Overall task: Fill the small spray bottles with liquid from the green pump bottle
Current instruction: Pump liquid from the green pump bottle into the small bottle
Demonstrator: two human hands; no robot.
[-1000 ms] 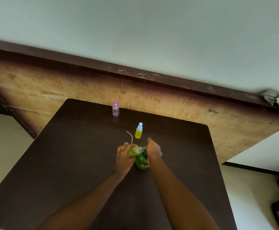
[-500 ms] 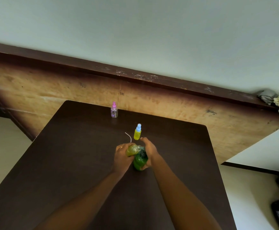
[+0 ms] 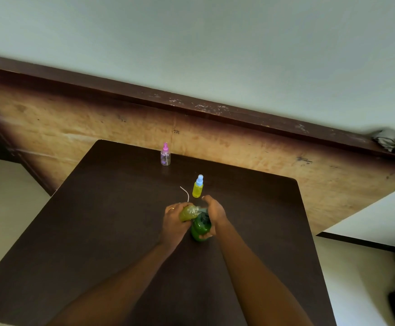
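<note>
Head view: small bottle (image 3: 188, 212) lies tilted, mouth toward green pump bottle (image 3: 201, 228).

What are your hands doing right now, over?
Left hand tilts small open bottle at pump. Right hand on green pump bottle. Blue-capped bottle stands close behind, apart. Over.

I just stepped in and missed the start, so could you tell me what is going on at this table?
A person is refilling small spray bottles at a dark table. The left hand holds an uncapped small bottle, tilted, its mouth against the top of the green pump bottle, which the right hand grips and presses. A yellow-filled bottle with a blue cap stands just beyond the hands, a thin white tube lies beside it, and a clear bottle with a pink cap waits at the far edge.
</note>
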